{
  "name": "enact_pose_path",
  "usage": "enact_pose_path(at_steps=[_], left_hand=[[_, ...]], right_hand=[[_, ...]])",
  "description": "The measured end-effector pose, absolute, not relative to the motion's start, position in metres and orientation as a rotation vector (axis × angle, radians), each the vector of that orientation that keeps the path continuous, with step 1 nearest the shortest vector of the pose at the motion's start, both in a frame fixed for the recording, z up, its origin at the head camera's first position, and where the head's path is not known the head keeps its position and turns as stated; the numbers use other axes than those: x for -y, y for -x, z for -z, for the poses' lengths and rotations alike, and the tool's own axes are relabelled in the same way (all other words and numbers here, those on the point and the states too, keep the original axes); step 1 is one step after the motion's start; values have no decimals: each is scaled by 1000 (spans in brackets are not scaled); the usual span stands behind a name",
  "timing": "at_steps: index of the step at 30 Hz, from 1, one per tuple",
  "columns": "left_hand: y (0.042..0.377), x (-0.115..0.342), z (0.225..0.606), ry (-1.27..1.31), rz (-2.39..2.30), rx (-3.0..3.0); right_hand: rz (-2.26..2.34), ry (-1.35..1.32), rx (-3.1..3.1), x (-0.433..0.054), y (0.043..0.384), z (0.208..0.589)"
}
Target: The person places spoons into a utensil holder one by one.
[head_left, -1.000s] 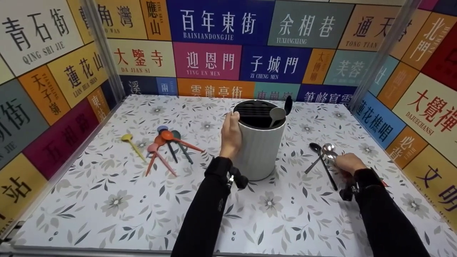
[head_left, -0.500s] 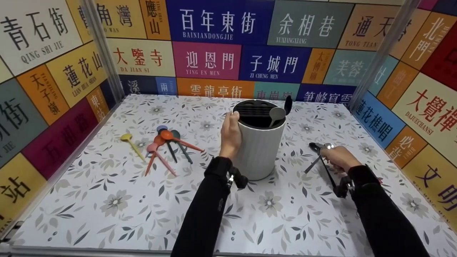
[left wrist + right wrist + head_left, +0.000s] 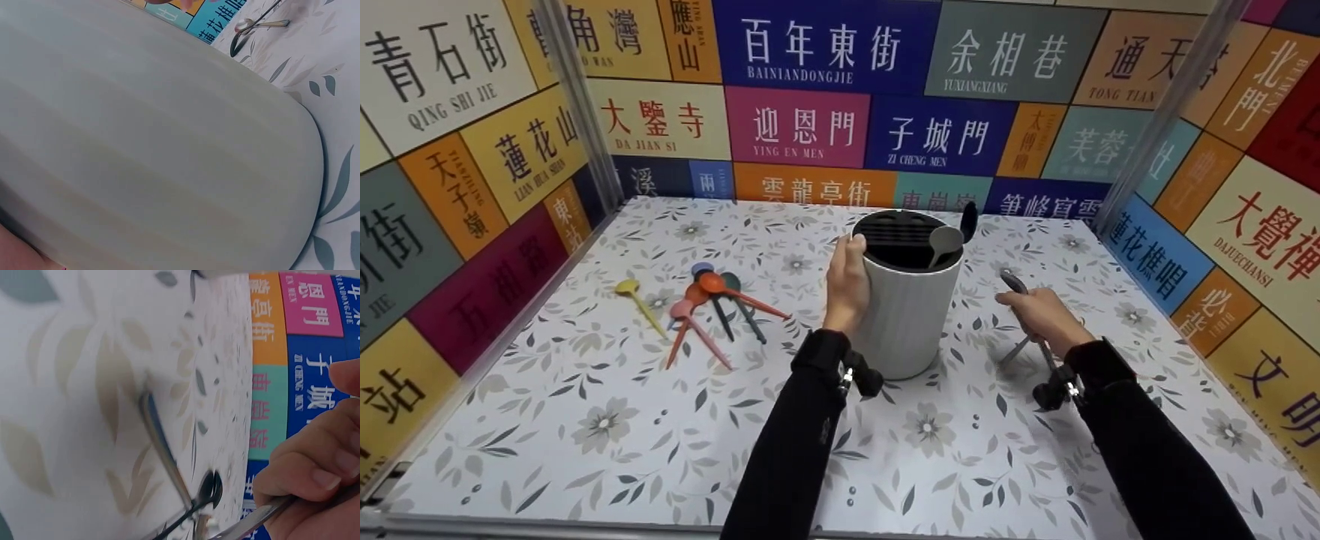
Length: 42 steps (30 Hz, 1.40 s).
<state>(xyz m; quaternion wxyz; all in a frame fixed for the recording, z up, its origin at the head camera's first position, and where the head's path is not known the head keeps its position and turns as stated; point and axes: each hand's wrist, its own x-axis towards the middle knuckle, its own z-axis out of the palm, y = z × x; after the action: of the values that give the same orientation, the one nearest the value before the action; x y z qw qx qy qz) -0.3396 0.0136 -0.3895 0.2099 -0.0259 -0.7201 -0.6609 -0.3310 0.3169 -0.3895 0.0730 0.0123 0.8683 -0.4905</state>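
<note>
My left hand (image 3: 846, 289) grips the left side of a white ribbed utensil holder (image 3: 911, 322) that stands upright, its black slotted top facing up. A grey spoon (image 3: 945, 241) stands in the opening at the right, and a black piece (image 3: 970, 222) sticks up at the rim. To the right, my right hand (image 3: 1046, 319) holds a metal spoon (image 3: 1012, 282) above the table, bowl up and handle downward. Below that hand lie a black spoon (image 3: 209, 486) and a metal handle (image 3: 166, 450), partly hidden in the head view.
Several coloured spoons lie on the left of the table: a yellow one (image 3: 637, 304), an orange one (image 3: 712, 283), a pink one (image 3: 697, 326) and green and blue ones. Printed wall panels (image 3: 825, 45) enclose the back and sides of the flower-patterned table (image 3: 607, 465).
My right hand has moved left and up from the spoons on the right, lifting a metal spoon among them. My left hand and the utensil holder have stayed in place.
</note>
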Motion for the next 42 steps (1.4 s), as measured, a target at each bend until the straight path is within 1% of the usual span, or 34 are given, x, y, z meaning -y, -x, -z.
enact_pose_path(at_steps=[8, 12, 22, 42], left_hand=[[339, -14, 390, 78, 1815, 2007], [340, -14, 391, 84, 1825, 2006], [339, -14, 392, 92, 1853, 2003], [339, -13, 392, 76, 1864, 2026]], right_hand=[[1953, -25, -2314, -292, 328, 374], [2110, 37, -2204, -280, 324, 364], [2339, 249, -2029, -259, 313, 336], [2688, 630, -1915, -228, 311, 268]])
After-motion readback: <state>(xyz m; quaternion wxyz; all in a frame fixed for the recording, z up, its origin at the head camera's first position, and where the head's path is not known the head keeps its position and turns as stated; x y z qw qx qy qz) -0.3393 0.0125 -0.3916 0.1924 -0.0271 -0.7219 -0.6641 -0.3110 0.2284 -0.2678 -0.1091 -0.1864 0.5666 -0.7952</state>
